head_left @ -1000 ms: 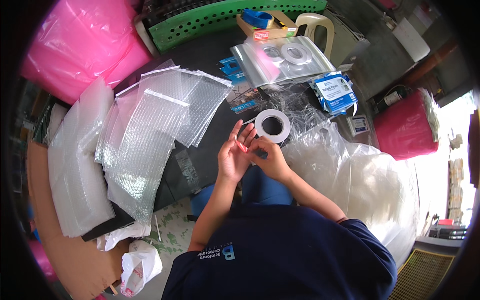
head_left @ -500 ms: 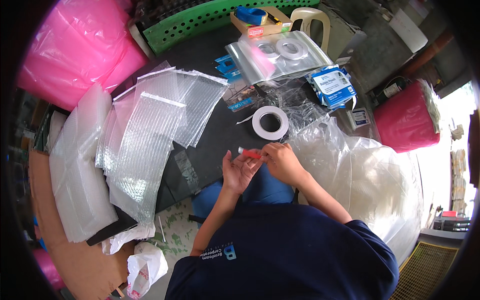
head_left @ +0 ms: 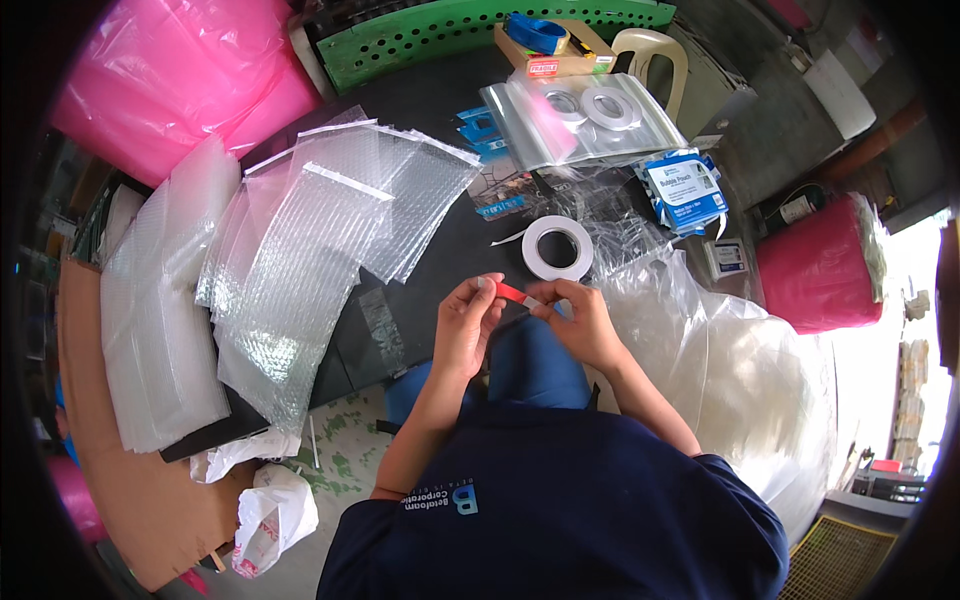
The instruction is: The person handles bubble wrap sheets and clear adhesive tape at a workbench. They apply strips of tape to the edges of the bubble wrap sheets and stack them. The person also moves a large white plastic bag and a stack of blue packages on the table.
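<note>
Both hands meet in front of my lap at the table's near edge. My left hand [head_left: 466,326] is closed in a pinch on one end of a small, slim red object [head_left: 510,293] with a pale end; I cannot make out its exact kind. My right hand [head_left: 582,327] has its fingers closed at the pale end of the same object. Just beyond the hands, a roll of white tape [head_left: 557,249] lies on the black table [head_left: 428,262], its loose end sticking out to the left.
Bubble-wrap pouches [head_left: 330,220] fan out at left beside stacked bubble sheets [head_left: 165,320]. At back right are clear film [head_left: 640,98] bearing tape rolls, a cardboard box [head_left: 590,55] and blue-labelled packs [head_left: 685,190]. A big clear plastic bag [head_left: 740,370] bulges at right.
The red object has turned, so its pale end now points right instead of left. My left hand has gone from palm-up to a pinch. The view has shifted slightly.
</note>
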Motion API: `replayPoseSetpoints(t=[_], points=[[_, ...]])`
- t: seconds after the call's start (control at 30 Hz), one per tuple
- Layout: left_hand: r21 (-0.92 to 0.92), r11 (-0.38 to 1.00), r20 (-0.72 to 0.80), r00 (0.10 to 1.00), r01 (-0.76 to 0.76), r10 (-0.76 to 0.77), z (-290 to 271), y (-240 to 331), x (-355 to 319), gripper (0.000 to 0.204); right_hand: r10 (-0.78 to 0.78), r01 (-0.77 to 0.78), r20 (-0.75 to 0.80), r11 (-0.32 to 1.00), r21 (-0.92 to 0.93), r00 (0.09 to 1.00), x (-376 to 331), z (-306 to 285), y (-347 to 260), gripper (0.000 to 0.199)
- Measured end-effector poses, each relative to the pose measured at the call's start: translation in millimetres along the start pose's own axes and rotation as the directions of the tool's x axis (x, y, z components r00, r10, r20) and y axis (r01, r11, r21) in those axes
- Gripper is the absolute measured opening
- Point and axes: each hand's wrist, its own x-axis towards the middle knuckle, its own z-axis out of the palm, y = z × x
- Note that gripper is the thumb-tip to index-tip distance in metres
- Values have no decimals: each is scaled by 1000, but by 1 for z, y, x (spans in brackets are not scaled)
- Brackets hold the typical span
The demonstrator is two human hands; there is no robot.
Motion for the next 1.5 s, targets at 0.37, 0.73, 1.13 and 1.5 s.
replayPoseSetpoints(t=[0.37, 0.73, 1.13, 1.5], points=[[-187, 946, 141, 960, 265, -241, 36, -10, -19, 22, 2, 61, -77, 599, 798, 997, 4, 18, 29, 15], [266, 954, -37, 988, -135, 150, 32, -20, -14, 24, 257, 45, -189, 480, 876, 948, 12, 21, 12, 13], [693, 506, 272, 836, -514, 476, 27, 5, 1, 5, -249, 160, -516, 964, -212, 820, 23, 8, -5, 16], [657, 626, 239, 904, -420, 355, 41, 8, -1, 3, -285, 254, -619, 957, -140, 732, 26, 9, 10, 18]])
